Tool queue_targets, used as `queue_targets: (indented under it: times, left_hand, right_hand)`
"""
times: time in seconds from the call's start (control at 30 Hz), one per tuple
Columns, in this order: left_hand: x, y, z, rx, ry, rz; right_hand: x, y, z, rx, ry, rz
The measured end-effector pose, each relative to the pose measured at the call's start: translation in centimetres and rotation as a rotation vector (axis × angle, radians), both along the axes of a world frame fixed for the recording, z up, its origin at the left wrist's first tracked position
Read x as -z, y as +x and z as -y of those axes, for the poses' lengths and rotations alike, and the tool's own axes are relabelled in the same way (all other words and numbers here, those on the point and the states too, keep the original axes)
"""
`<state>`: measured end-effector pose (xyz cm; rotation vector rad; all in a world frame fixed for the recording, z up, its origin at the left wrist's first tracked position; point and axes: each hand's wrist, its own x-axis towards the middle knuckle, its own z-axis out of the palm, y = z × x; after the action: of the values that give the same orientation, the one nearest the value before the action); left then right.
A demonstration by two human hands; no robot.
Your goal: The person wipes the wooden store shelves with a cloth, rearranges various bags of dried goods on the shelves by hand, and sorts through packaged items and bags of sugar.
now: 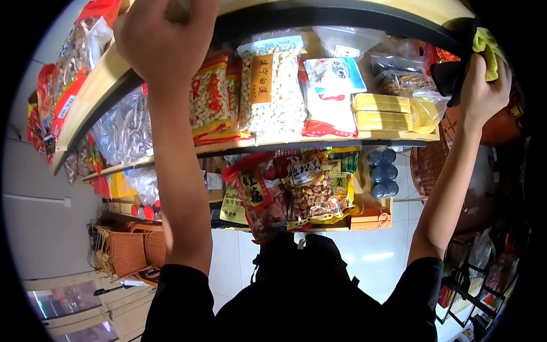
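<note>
My right hand (pixel 485 88) is closed on a yellow-green cloth (pixel 485 48), up by the right end of the shelf's black edge (pixel 342 16). A dark piece (pixel 447 80) lies just left of those fingers; I cannot tell what it is. At the upper left my left hand (pixel 168 43) is curled in front of the wooden top board (pixel 122 54). Its fingertips are cut off by the frame, and what they hold, if anything, is hidden. Below, between my arms, stand a large clear bag of white seeds (pixel 273 117) and red-printed bags of nuts (pixel 212 97).
Yellow blocks (pixel 382 112) and a white-and-blue packet (pixel 336 74) share that shelf. Dried-food bags (pixel 310 188) jut out lower down, near my body. Dark round-lidded containers (pixel 383 172) stand at right. Wicker baskets (pixel 128 251) sit at lower left, a black rack (pixel 476 290) at lower right.
</note>
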<state>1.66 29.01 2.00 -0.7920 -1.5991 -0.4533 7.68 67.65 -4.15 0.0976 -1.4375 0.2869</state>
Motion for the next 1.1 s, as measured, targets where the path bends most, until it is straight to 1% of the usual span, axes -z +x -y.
queue_targets:
  times: [0.07, 0.1, 0.13, 0.2, 0.23, 0.27, 0.33, 0.43, 0.5, 0.6, 0.73, 0.8, 0.83, 0.9, 0.93, 0.97, 1.0, 1.03, 1.07, 1.1]
  left_hand:
    - [0.1, -0.4, 0.1, -0.009, -0.019, -0.071]
    - [0.1, -0.3, -0.2, 0.021, 0.002, -0.053]
    - [0.1, -0.1, -0.3, 0.020, -0.003, -0.047]
    - [0.1, 0.4, -0.4, 0.039, 0.075, 0.136]
    - [0.0, 0.7, -0.6, 0.032, 0.071, 0.137]
    - [-0.2, 1.0, -0.9, 0.025, 0.072, 0.127]
    - [-0.2, 1.1, -0.9, 0.011, 0.071, 0.117]
    - [-0.3, 1.1, -1.0, 0.006, 0.092, 0.147]
    - [-0.4, 1.6, -1.4, 0.049, 0.069, 0.081]
    - [-0.4, 1.6, -1.3, 0.076, 0.068, 0.120]
    - [-0.1, 1.3, -1.1, 0.070, 0.083, 0.135]
    - [-0.1, 1.0, -0.8, -0.016, 0.075, 0.153]
    - [-0.1, 1.1, -0.9, -0.014, 0.076, 0.151]
    - [-0.2, 1.4, -1.0, 0.043, 0.064, 0.146]
    - [-0.2, 1.0, -0.9, 0.044, 0.066, 0.144]
    - [0.0, 0.2, -0.7, 0.030, 0.053, 0.062]
    - [-0.3, 0.1, -0.9, 0.014, 0.040, -0.023]
    - [-0.4, 0.5, -0.8, 0.016, 0.045, -0.035]
    - [-0.3, 1.2, -0.7, -0.027, 0.029, 0.057]
    - [-0.4, 1.6, -0.9, -0.069, 0.013, 0.148]
  right_hand:
    - [0.2, 0.0, 0.2, 0.024, -0.048, 0.010]
    - [0.1, 0.6, 1.3, -0.039, -0.086, 0.076]
    - [0.2, 0.4, 1.1, -0.041, -0.091, 0.082]
    - [0.6, -0.4, 0.3, 0.005, -0.089, -0.032]
    - [0.7, -0.6, 0.1, -0.043, -0.124, -0.043]
    - [0.6, -0.6, -0.1, -0.013, -0.057, -0.051]
    - [0.9, -1.0, 0.1, -0.127, -0.134, -0.090]
    - [0.6, -1.3, 0.0, -0.073, -0.047, -0.129]
    - [0.1, -1.7, 0.5, -0.068, -0.005, -0.135]
    - [-0.4, -2.2, 2.5, -0.029, -0.026, -0.191]
    - [-0.5, -2.4, 2.7, -0.093, 0.013, -0.241]
    - [-0.5, -2.0, 2.9, -0.055, 0.031, -0.224]
    - [-0.9, -1.5, 4.0, -0.041, 0.037, -0.219]
    - [-1.0, -0.5, 6.5, -0.100, -0.198, 0.015]
    - [-0.9, -0.8, 5.6, -0.099, -0.195, 0.012]
    - [-0.6, -1.5, 3.9, -0.106, -0.145, -0.087]
    - [-0.8, -1.5, 3.7, -0.082, -0.136, -0.108]
    - [-1.1, -1.6, 3.7, -0.057, -0.127, -0.130]
    - [-1.0, -1.3, 3.9, -0.001, -0.159, -0.072]
    - [-0.7, -1.3, 3.5, 0.131, -0.167, 0.010]
